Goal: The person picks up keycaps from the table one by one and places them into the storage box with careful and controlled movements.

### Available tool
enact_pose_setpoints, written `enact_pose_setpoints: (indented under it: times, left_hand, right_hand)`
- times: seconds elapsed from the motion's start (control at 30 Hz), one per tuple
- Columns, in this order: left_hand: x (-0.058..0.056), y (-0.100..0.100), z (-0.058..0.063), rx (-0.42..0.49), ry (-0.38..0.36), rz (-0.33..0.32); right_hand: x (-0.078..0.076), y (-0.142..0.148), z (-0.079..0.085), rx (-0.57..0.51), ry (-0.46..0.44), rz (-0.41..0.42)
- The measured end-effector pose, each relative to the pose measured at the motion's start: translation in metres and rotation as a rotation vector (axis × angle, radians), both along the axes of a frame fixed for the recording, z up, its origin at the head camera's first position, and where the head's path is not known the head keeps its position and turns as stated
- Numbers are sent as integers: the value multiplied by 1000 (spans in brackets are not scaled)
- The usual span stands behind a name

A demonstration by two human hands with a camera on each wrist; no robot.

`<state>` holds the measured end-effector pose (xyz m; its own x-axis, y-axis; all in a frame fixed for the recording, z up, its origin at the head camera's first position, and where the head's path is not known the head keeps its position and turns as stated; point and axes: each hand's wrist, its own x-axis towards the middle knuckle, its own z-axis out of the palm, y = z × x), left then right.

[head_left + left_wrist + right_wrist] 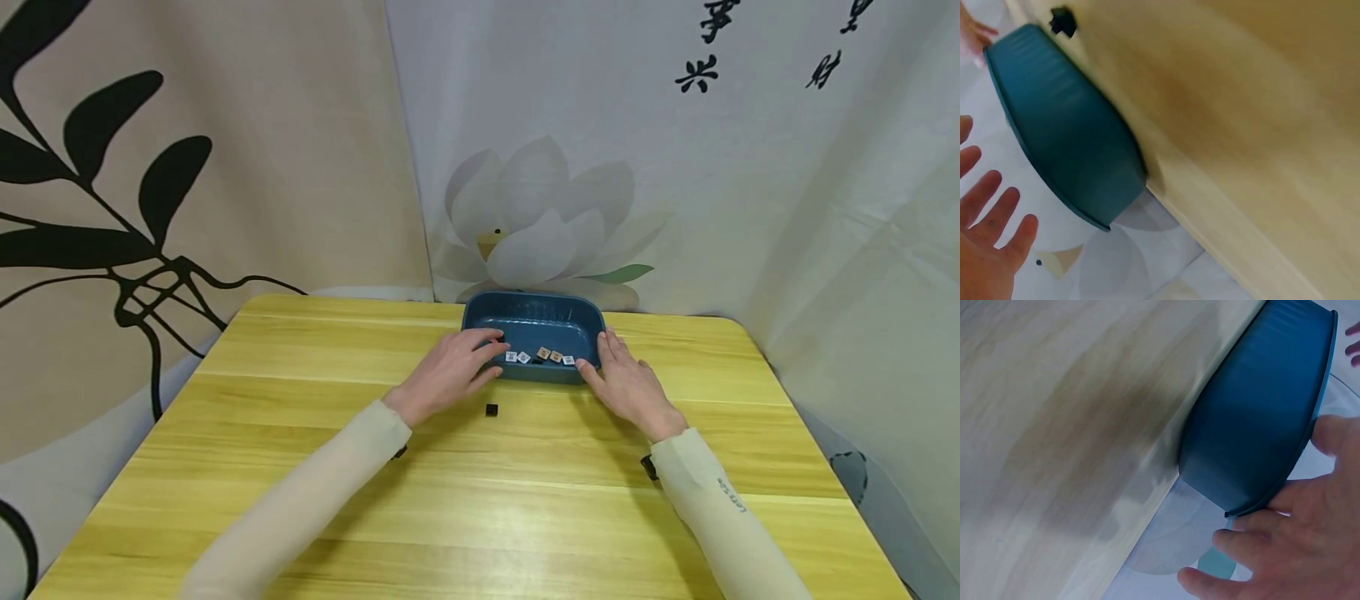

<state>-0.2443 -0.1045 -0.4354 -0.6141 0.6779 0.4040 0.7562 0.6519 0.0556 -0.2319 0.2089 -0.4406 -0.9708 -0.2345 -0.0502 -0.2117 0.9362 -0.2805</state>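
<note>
A dark blue rectangular tray (540, 372) stands at the back of the table, with several small square pieces (543, 353) with white or orange printed faces inside it. By its left side is my left hand (450, 371), fingers spread; in the left wrist view this hand (991, 228) appears apart from the tray (1072, 131) and holds nothing. My right hand (626, 385) rests against the right end of the tray, its fingers extended. In the right wrist view the right hand's (1297, 531) thumb and fingers touch the tray's rim. Part of the tray's inside is hidden by my left fingers.
One small black cube (491, 410) lies on the wooden table (450, 517) in front of the tray. Behind the table's back edge hangs a printed curtain (540, 100) with a lotus and dark leaves.
</note>
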Motion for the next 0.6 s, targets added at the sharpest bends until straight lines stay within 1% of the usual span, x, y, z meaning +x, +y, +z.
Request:
enact_pose_setpoints:
  times: [0.2, 0.3, 0.4, 0.47, 0.6]
  left_hand:
    - [15, -7, -7, -14, 86, -111]
    - [22, -8, -9, -57, 108, -166]
    - [28, -9, -11, -110, 89, -221]
    - [31, -9, -12, -151, 60, -255]
    - [35, -10, -13, -238, 6, -284]
  right_hand:
    - [0, 0, 0, 4, 2, -2]
    - [0, 1, 0, 4, -3, -3]
    - [0, 1, -1, -1, -3, -3]
    - [-1, 1, -1, -2, -3, -3]
    - [-2, 1, 0, -2, 1, 0]
